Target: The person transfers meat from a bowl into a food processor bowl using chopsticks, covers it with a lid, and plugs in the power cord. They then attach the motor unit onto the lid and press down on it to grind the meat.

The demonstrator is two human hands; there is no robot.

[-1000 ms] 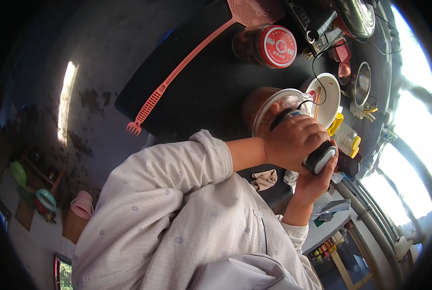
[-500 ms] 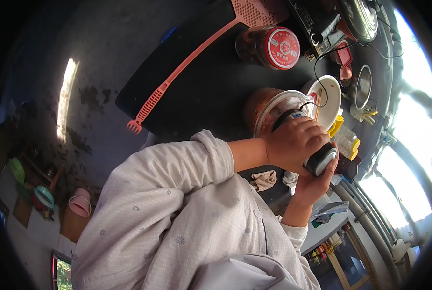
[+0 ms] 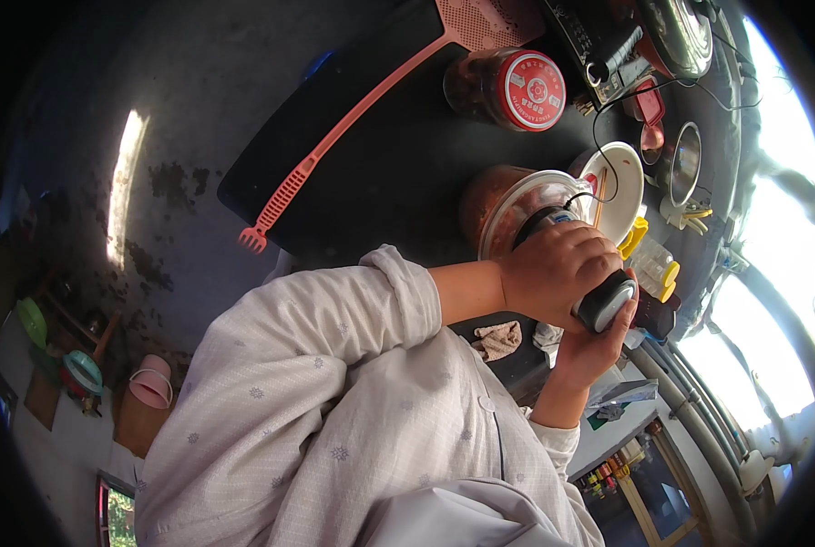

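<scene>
My left hand (image 3: 553, 273) is wrapped over a black corded electric appliance (image 3: 606, 303) with a rounded end cap. My right hand (image 3: 599, 348) cups the outer end of that appliance, its fingers curled around the edge. The appliance's other end meets the mouth of a wide, clear container (image 3: 491, 214) with a pale rim and reddish contents. What the end does inside is hidden. A thin black cord (image 3: 605, 157) runs from the appliance toward the back of the table. A white bowl (image 3: 628, 190) with a red and tan utensil stands beside the container.
A red-lidded jar (image 3: 537, 89) and a pink fly swatter (image 3: 353, 114) are on the dark table (image 3: 380, 173). Nearby are a yellow-capped clear bottle (image 3: 655, 273), a metal bowl (image 3: 683, 164), a lidded pot (image 3: 685, 41) and a crumpled cloth (image 3: 498, 341). A pink bucket (image 3: 150, 383) stands lower left.
</scene>
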